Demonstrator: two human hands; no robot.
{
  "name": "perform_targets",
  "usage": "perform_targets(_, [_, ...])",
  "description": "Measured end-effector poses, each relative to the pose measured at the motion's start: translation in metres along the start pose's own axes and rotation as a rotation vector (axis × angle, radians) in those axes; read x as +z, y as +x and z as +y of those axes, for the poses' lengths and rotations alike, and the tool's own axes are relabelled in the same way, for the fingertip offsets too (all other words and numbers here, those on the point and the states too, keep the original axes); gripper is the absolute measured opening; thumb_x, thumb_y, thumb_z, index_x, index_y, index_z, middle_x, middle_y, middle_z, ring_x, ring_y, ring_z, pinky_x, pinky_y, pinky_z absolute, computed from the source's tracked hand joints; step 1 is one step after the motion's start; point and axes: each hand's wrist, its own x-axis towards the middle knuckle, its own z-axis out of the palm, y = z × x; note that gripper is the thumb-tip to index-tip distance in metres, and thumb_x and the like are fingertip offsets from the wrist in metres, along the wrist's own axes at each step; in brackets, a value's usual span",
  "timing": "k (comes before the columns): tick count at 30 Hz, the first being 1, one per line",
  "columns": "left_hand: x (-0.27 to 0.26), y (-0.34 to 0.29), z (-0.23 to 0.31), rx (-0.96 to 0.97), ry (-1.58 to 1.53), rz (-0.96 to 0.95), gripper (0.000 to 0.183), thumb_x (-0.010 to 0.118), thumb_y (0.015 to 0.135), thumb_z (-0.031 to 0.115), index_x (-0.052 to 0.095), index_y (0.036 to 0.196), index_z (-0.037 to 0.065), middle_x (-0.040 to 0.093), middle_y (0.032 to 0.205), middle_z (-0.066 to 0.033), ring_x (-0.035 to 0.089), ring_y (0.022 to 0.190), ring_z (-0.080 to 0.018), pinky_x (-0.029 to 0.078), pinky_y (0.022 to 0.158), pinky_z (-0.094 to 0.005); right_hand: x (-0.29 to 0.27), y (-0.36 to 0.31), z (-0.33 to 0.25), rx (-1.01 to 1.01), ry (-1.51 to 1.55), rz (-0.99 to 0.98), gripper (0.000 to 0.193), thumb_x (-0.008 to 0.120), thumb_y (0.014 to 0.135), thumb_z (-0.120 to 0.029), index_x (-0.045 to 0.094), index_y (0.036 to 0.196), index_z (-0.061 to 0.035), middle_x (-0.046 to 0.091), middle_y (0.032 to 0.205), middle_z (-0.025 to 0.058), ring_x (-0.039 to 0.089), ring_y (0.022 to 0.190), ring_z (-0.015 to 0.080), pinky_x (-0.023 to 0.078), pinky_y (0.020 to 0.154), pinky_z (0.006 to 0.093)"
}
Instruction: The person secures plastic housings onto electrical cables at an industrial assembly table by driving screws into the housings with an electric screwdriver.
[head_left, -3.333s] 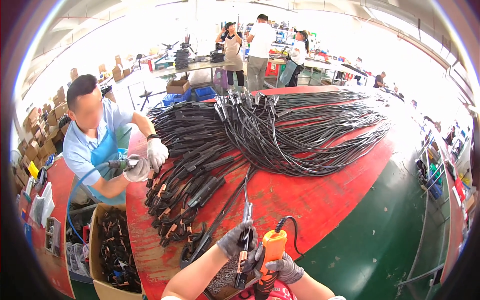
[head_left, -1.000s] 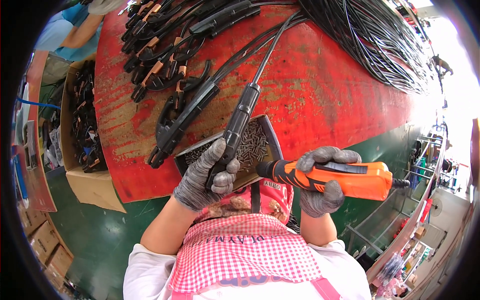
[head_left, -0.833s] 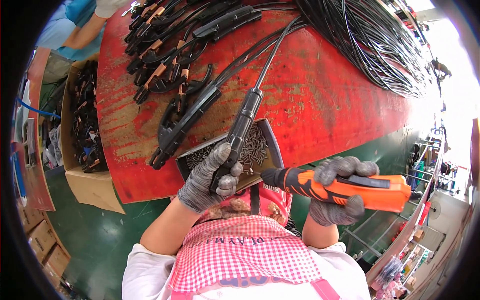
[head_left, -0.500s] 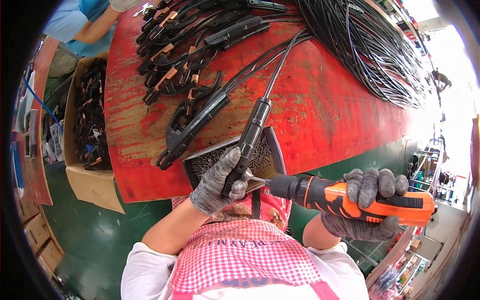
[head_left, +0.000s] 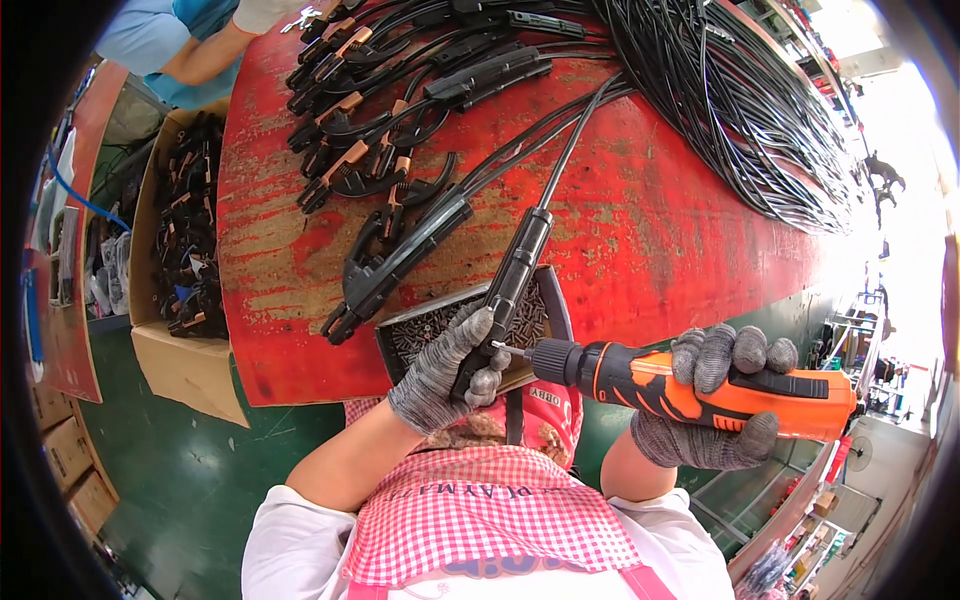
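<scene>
My left hand (head_left: 445,368), in a grey knit glove, grips the lower end of a long black clamp handle (head_left: 512,280) whose cable runs up across the red table (head_left: 620,200). My right hand (head_left: 712,400), also gloved, holds an orange and black electric screwdriver (head_left: 690,385). Its bit touches the handle just beside my left fingers. Under both sits a dark metal tray of small screws (head_left: 440,330) at the table's near edge.
Several black clamps (head_left: 380,160) with copper jaws lie on the table's left part, a large bundle of black cables (head_left: 740,120) on the right. A cardboard box of parts (head_left: 185,250) stands left of the table. Another person in blue (head_left: 190,40) works at the far left.
My head has tilted down from the far table to my hands. The screwdriver has swung right and levelled, and its bit has come against the handle held by my left hand.
</scene>
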Motion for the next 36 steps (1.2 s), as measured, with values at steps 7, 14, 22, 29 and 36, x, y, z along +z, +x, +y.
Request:
perform_targets(7, [0.003, -0.001, 0.001, 0.018, 0.029, 0.02, 0.026, 0.061, 0.081, 0.028, 0.047, 0.1, 0.018, 0.056, 0.068, -0.0042, 0.05, 0.042, -0.0087, 0.038, 0.033, -0.0175, 0.0, -0.002, 0.005, 0.019, -0.02, 0.02, 0.044, 0.064, 0.074, -0.025, 0.045, 0.11, -0.0094, 0.056, 0.1, 0.0099, 0.059, 0.072, 0.0196, 0.049, 0.062, 0.0333])
perform_targets(14, [0.001, -0.001, 0.002, -0.013, 0.023, 0.022, 0.025, 0.061, 0.081, 0.028, 0.048, 0.099, 0.019, 0.056, 0.069, -0.0036, 0.048, 0.042, -0.0081, 0.035, 0.033, -0.0171, -0.001, -0.002, 0.006, 0.028, 0.008, 0.007, 0.044, 0.064, 0.074, -0.025, 0.045, 0.11, -0.0096, 0.056, 0.1, 0.0103, 0.058, 0.073, 0.02, 0.049, 0.063, 0.0337])
perform_targets(22, [0.0, 0.0, 0.0, 0.003, 0.049, 0.031, 0.024, 0.058, 0.082, 0.036, 0.049, 0.094, 0.018, 0.057, 0.068, -0.003, 0.05, 0.043, -0.0077, 0.037, 0.034, -0.0168, 0.002, -0.001, 0.008, 0.02, -0.02, 0.037, 0.045, 0.065, 0.073, -0.026, 0.045, 0.11, -0.01, 0.056, 0.098, 0.0102, 0.058, 0.073, 0.0189, 0.049, 0.062, 0.0335])
perform_targets(29, [0.003, -0.001, -0.003, -0.008, 0.043, 0.068, 0.026, 0.055, 0.083, 0.04, 0.049, 0.093, 0.017, 0.055, 0.067, -0.0037, 0.05, 0.042, -0.0077, 0.039, 0.034, -0.0165, 0.009, 0.011, 0.009, 0.068, -0.023, -0.032, 0.046, 0.071, 0.07, -0.028, 0.045, 0.103, -0.0092, 0.057, 0.09, 0.0111, 0.059, 0.069, 0.0203, 0.05, 0.058, 0.0327])
perform_targets(36, [0.0, 0.005, -0.012, 0.077, 0.13, 0.043, 0.023, 0.053, 0.084, 0.038, 0.046, 0.09, 0.017, 0.053, 0.064, -0.0021, 0.049, 0.042, -0.0077, 0.038, 0.033, -0.0166, 0.021, 0.024, 0.009, 0.287, -0.004, -0.284, 0.045, 0.077, 0.065, -0.021, 0.047, 0.095, -0.0047, 0.058, 0.08, 0.0154, 0.058, 0.069, 0.0223, 0.05, 0.065, 0.0349])
